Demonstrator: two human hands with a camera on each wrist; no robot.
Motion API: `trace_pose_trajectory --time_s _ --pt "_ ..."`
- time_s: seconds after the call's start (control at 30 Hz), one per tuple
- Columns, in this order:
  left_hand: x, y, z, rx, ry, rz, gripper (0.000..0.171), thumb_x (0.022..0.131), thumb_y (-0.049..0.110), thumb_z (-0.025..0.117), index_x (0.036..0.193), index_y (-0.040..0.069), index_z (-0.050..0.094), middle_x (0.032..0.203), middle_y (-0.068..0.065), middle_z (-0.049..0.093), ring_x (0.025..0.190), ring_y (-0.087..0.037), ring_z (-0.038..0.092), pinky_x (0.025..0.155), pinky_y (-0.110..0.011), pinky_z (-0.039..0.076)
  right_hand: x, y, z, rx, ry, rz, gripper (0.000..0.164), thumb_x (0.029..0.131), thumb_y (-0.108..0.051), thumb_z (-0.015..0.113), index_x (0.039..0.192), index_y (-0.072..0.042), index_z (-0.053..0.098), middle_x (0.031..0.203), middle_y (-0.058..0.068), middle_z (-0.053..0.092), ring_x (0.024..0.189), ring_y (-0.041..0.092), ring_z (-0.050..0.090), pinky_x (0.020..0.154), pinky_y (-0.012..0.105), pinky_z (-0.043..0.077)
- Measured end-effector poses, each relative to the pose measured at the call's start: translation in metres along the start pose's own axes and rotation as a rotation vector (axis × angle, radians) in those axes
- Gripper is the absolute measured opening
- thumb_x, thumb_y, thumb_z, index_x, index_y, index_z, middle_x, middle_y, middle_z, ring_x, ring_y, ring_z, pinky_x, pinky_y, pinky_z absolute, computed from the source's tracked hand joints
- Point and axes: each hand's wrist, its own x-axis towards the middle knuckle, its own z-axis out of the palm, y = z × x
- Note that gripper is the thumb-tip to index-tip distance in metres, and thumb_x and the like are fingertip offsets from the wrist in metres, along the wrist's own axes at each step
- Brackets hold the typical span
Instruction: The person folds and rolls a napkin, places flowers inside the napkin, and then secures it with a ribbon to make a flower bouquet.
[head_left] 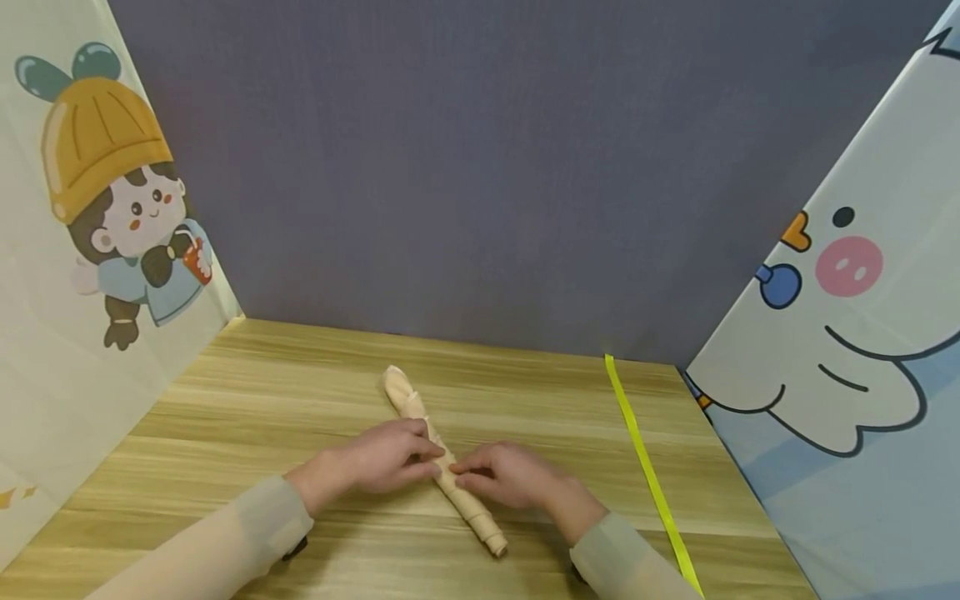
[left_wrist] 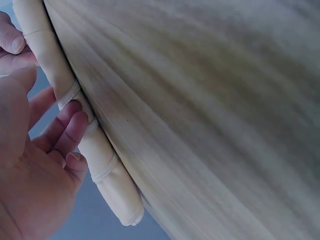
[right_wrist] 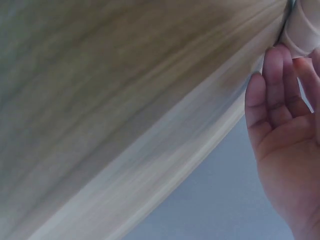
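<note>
A long, thin roll of beige cloth (head_left: pixel 467 502) lies slantwise on the wooden table, wound in overlapping layers along its length. From the left, my left hand (head_left: pixel 386 457) holds the middle of the roll with bent fingers and thumb. Close beside it, my right hand (head_left: pixel 517 477) pinches the same stretch from the other side. In the left wrist view, the fingertips of the left hand (left_wrist: pixel 45 160) meet the side of the roll (left_wrist: pixel 105 155). The right wrist view has the right hand (right_wrist: pixel 285 120) at the roll's edge (right_wrist: pixel 302 30), its thumb mostly out of sight.
A yellow strip (head_left: pixel 647 467) runs front to back along the right part of the table (head_left: pixel 285 392). Behind stands a dark grey panel (head_left: pixel 450 167). Printed cloth panels with cartoon figures flank the table on the left (head_left: pixel 45 375) and right (head_left: pixel 915 250).
</note>
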Motion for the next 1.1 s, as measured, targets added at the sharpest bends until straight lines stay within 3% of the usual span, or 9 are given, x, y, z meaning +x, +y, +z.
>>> trace_pose_trajectory --time_s 0.33,0.63,0.8,0.93,1.1 --pt "0.001 0.005 0.005 0.026 0.046 0.017 0.045 0.109 0.045 0.068 0.14 0.014 0.076 0.104 0.004 0.061 0.08 -0.003 0.043 0.072 -0.021 0.041 0.0 0.002 0.002 -0.006 0.028 -0.004 0.033 0.112 -0.041 0.064 0.139 -0.026 0.078 0.132 -0.007 0.078 0.12 0.006 0.07 0.103 0.031 0.059" --pt "0.005 0.004 0.011 0.039 0.038 0.011 0.05 0.109 0.047 0.066 0.148 0.016 0.071 0.107 0.006 0.054 0.088 -0.006 0.043 0.078 -0.025 0.039 -0.003 0.006 0.004 0.04 0.044 -0.01 0.035 0.11 -0.044 0.067 0.138 -0.026 0.078 0.123 -0.009 0.078 0.102 -0.002 0.066 0.089 0.025 0.057" --pt "0.009 0.006 0.011 0.025 0.011 -0.001 0.051 0.111 0.043 0.064 0.154 0.016 0.065 0.125 0.001 0.062 0.104 -0.011 0.053 0.092 -0.034 0.049 -0.005 0.01 0.003 0.052 0.049 0.003 0.035 0.11 -0.042 0.068 0.139 -0.026 0.078 0.126 -0.008 0.077 0.106 0.0 0.067 0.092 0.026 0.057" --pt "0.013 0.007 0.01 0.007 -0.001 -0.005 0.05 0.112 0.04 0.064 0.155 0.014 0.064 0.143 -0.009 0.066 0.127 -0.025 0.062 0.11 -0.049 0.052 -0.008 0.014 0.002 0.047 0.059 0.007 0.034 0.11 -0.041 0.068 0.139 -0.026 0.078 0.127 -0.007 0.077 0.108 0.001 0.067 0.094 0.027 0.057" --pt "0.019 0.007 0.013 -0.037 0.026 -0.025 0.048 0.11 0.039 0.068 0.148 0.009 0.069 0.145 -0.012 0.071 0.133 -0.032 0.066 0.115 -0.053 0.052 -0.011 0.019 -0.001 0.081 0.071 0.022 0.032 0.11 -0.038 0.069 0.137 -0.025 0.079 0.123 -0.008 0.078 0.106 0.0 0.066 0.092 0.026 0.056"
